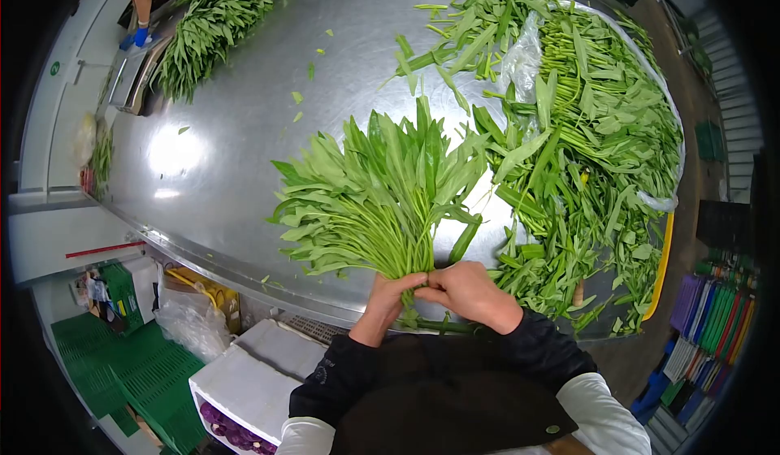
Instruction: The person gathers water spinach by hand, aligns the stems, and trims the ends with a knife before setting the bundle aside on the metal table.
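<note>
A fanned bunch of water spinach (382, 195) lies over the steel table near its front edge, leaves pointing away from me and stems gathered toward me. My left hand (390, 296) is closed round the stems from the left. From the right, my right hand (474, 290) pinches the same stems, its fingertips meeting those of the left. Short stem ends and a few leaves hang below the fingers. Close by on the right spreads a large heap of loose water spinach (601, 122), partly on a pale plastic sheet.
The steel table (236, 162) carries scattered leaf scraps. Another pile of greens (215, 28) lies at the far left, near a co-worker's blue-gloved hand (140, 36). Green crates (138, 374) and a white foam box (256, 374) with purple vegetables stand below the front edge. Coloured crates (715, 317) are stacked right.
</note>
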Available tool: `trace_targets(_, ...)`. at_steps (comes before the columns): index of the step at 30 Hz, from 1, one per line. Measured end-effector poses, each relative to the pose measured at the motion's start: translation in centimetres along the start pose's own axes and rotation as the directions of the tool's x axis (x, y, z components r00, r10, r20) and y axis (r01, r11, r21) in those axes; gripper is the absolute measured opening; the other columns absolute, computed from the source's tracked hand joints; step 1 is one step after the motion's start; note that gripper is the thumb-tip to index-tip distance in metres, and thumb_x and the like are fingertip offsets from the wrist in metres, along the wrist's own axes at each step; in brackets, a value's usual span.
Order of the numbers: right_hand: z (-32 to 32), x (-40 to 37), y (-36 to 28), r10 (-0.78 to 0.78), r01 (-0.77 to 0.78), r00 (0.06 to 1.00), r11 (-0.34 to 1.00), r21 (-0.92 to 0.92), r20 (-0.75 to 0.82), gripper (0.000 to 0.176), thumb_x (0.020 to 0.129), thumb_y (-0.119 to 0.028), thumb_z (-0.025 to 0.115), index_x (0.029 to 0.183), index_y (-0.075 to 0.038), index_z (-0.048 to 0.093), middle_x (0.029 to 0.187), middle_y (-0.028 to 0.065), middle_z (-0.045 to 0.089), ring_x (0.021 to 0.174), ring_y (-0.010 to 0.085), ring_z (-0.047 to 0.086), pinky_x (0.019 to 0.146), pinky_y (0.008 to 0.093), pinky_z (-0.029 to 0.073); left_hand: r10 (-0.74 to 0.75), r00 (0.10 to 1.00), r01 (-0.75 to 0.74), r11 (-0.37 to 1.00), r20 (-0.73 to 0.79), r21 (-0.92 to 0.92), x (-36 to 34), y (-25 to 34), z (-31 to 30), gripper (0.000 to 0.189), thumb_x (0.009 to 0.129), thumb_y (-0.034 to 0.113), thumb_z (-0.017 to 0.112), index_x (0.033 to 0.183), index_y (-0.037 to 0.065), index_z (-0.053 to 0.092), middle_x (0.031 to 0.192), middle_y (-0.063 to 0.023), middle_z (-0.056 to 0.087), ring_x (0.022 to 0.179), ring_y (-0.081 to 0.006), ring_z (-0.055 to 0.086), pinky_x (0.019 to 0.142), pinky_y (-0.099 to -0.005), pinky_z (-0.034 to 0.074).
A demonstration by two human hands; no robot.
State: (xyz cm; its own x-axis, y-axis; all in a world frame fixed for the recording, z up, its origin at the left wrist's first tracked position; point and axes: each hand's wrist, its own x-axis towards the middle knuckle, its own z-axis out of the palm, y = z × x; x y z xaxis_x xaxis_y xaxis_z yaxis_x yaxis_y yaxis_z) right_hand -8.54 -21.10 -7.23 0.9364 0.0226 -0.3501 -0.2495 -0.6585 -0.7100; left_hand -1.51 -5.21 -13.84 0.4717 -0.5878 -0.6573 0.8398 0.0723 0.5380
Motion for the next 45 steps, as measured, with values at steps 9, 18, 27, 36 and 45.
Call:
trace_targets(9, -1.2, 4.2, -0.6, -0.021, -0.023, 0.918, 0.994, -0.105, -0.395, 0.016, 0.077, -0.017, 0.068, 0.089, -0.008, 0.063, 0.101, 0.0065, 0.056, 0.069, 0.0243, 0.062, 0.056, 0.0336, 0.048, 0.022, 0.999, -0.025, 0.997, 0.047, 0.073, 0.4, 0.1, 0.2, 0.047, 0.069, -0.006, 0.067, 0.113, 0.001, 0.052, 0.097, -0.0098, 0.061, 0.084, -0.0238, 0.063, 0.071, -0.0356, 0.054)
trace_targets(18, -2.1, 2.6, -0.8, 0.257, -0.038, 0.908, 0.837, 0.545, -0.331, 0.022, 0.086, -0.014, 0.062, 0.106, -0.006, 0.056, 0.095, 0.0127, 0.06, 0.057, 0.0176, 0.059, 0.052, 0.0276, 0.044, -0.019, 0.996, 0.017, 1.0, 0.089, 0.024, 0.5, 0.1, 0.0, 0.052, 0.066, -0.008, 0.065, 0.115, 0.0, 0.05, 0.101, -0.011, 0.06, 0.084, -0.0251, 0.063, 0.071, -0.0373, 0.055)
trace_targets(27, -0.9, 3.5, 0.1, -0.046, 0.167, 0.901, 0.955, 0.245, -0.432, 0.019, 0.081, -0.015, 0.065, 0.097, -0.006, 0.059, 0.101, 0.01, 0.059, 0.069, 0.0314, 0.061, 0.058, 0.0354, 0.048, -0.012, 0.996, 0.006, 0.998, 0.087, 0.067, -0.3, 1.4, 1.1, 0.05, 0.066, -0.009, 0.064, 0.113, 0.001, 0.051, 0.104, -0.0093, 0.059, 0.093, -0.0219, 0.061, 0.077, -0.0352, 0.053)
trace_targets(36, 1.8, 1.6, -1.5, -0.115, 0.197, 0.938, 0.953, 0.229, -0.328, 0.014, 0.088, -0.019, 0.057, 0.099, -0.01, 0.053, 0.07, 0.0108, 0.062, 0.064, 0.0319, 0.062, 0.053, 0.0384, 0.047, -0.019, 0.997, 0.01, 0.993, 0.075, 0.12, 0.1, -0.7, -1.8, 0.043, 0.071, -0.002, 0.069, 0.111, 0.001, 0.054, 0.102, -0.0061, 0.06, 0.095, -0.0169, 0.059, 0.081, -0.0302, 0.05)
trace_targets(45, 0.7, 2.0, -1.6, -0.392, 0.422, 0.907, 0.836, 0.351, -0.157, 0.015, 0.088, -0.017, 0.057, 0.099, -0.008, 0.052, 0.073, 0.0126, 0.06, 0.064, 0.0322, 0.061, 0.055, 0.038, 0.047, -0.003, 0.999, 0.002, 0.999, -0.033, -0.041, 0.1, -3.3, -4.1, 0.035, 0.076, 0.002, 0.068, 0.108, 0.001, 0.054, 0.093, -0.0064, 0.061, 0.082, -0.0159, 0.061, 0.07, -0.0299, 0.052)
